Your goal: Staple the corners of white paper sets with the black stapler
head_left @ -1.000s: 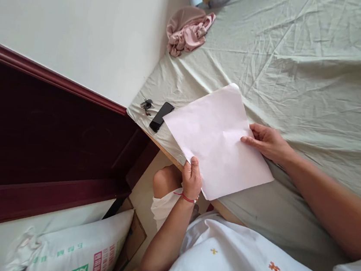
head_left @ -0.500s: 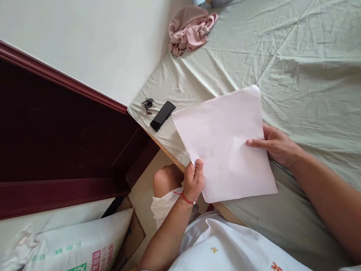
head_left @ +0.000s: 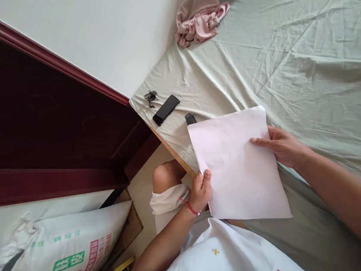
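Note:
A sheet of white paper (head_left: 238,168) is held up between both hands over the near edge of the cloth-covered surface. My left hand (head_left: 201,189), with a red string at the wrist, pinches its left edge, thumb on top. On the opposite side my right hand (head_left: 280,144) grips the right edge, thumb lying on the face and fingers tucked behind the paper. Whether there is one sheet or several I cannot tell. Just past the paper's left corner a small black object (head_left: 190,119) shows, partly covered by the sheet.
A black phone (head_left: 166,110) and a bunch of keys (head_left: 151,96) lie near the corner of the green cloth (head_left: 320,82). Crumpled pink fabric (head_left: 200,22) rests by the wall. Below left are a dark red wooden panel (head_left: 47,107) and a printed white sack (head_left: 67,240).
The paper and both hands have shifted a little right and down in view. A small black object now shows beside the paper's left corner. Both hands keep their hold.

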`<state>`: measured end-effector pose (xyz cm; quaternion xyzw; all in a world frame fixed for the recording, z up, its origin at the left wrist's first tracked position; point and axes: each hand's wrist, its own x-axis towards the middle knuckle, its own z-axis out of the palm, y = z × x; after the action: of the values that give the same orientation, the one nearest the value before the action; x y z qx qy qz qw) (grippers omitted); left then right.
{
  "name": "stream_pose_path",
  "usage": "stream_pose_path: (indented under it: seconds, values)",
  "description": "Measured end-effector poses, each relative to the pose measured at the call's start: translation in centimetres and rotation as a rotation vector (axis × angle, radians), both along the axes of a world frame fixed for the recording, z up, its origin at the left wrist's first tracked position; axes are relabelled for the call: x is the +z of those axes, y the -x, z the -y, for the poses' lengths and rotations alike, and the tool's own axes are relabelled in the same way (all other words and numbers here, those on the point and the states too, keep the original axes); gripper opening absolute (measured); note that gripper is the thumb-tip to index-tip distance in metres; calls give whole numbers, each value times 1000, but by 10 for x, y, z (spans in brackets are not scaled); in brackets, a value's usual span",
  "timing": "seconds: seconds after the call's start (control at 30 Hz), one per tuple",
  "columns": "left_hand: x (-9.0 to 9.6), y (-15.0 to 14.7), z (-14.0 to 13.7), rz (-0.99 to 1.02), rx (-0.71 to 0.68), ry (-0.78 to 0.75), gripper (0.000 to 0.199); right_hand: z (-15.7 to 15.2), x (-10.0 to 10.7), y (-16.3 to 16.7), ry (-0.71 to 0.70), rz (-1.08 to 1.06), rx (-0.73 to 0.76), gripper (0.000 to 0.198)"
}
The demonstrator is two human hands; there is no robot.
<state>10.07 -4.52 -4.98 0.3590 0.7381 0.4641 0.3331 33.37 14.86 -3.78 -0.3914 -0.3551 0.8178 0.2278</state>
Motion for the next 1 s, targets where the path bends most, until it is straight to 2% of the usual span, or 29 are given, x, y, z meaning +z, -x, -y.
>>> stream_pose_path:
  seconds: [0.13, 0.2, 0.33, 0.43, 0.53, 0.63, 0.77, 1.0]
  values:
    - [1, -3, 2, 204, 2, -16, 56, 8, -6, -3, -13, 71, -13, 43]
    - [2, 0, -3, 352, 6, -41, 50, 9, -6, -6, -37, 92, 41, 41]
    - [6, 8, -29, 520, 38, -82, 66, 5, -2, -12, -85, 96, 240, 40]
    - [12, 13, -57, 618, 1, -124, 81, 1, -1, -14, -115, 82, 280, 40]
    - [16, 18, -78, 638, -86, -194, 89, -1, -3, -16, -143, 74, 303, 37]
    - [18, 24, -89, 652, -152, -244, 88, -2, -5, -17, -162, 76, 333, 37]
    - [16, 28, -90, 678, -147, -248, 76, -2, -5, -15, -189, 105, 344, 39]
    - [10, 23, -87, 622, -158, -256, 75, 3, -8, -9, -186, 167, 224, 49]
